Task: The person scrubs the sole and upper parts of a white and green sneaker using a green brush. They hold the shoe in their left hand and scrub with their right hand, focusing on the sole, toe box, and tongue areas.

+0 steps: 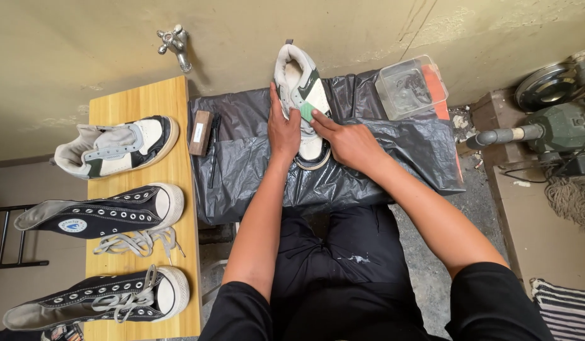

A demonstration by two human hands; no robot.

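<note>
A white, grey and dark green sneaker (302,88) lies on a black plastic sheet (381,158) in front of me, toe toward me. My left hand (281,129) grips its left side. My right hand (348,142) presses a small green pad (307,112) against the sneaker's side with its fingertips.
A wooden bench (179,189) at left carries a matching white sneaker (115,148) and two black high-top canvas shoes (103,215) (109,297). A brown brush block (201,132) and thin black tool (214,148) lie on the sheet. A clear plastic tub (409,85) stands back right; a machine (551,132) right.
</note>
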